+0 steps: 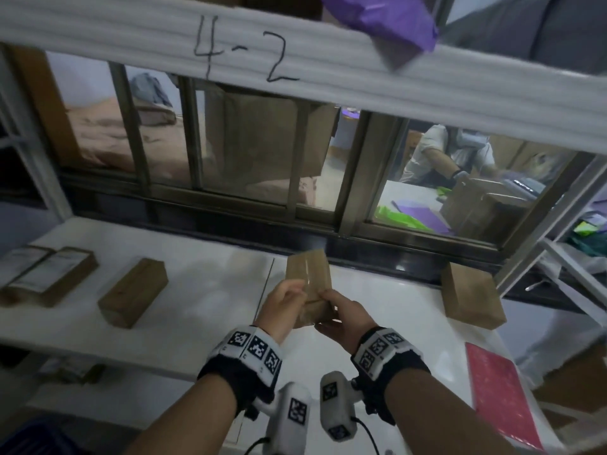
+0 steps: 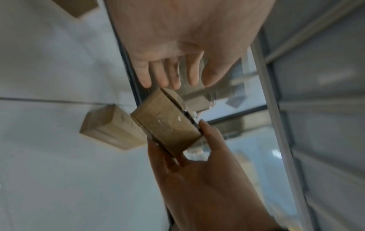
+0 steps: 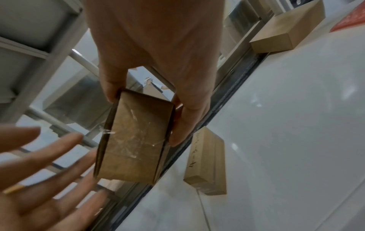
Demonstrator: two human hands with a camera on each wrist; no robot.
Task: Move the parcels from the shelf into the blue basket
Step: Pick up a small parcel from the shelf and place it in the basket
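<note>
the right hand [image 1: 341,318] grips a small brown parcel [image 1: 308,284] by its sides, thumb on one face and fingers on the other, holding it above the white shelf [image 1: 210,290] in front of the window. the left hand [image 1: 282,302] is beside it with fingers spread and straight — its tips seem to be just touching the parcel's near end, though blur leaves that unsure. three more brown parcels lie on the shelf — one [image 1: 133,292] left, one [image 1: 471,293] right, one [image 1: 49,277] far left.

1. Head view: high, looking forward and down at the white shelf [image 1: 197,290]; both hands at lower centre.
2. Left wrist view: very close, looks along the left hand [image 2: 187,39].
3. Right wrist view: very close, along the right hand [image 3: 158,46].
4. All three share the held parcel [image 1: 308,277].
</note>
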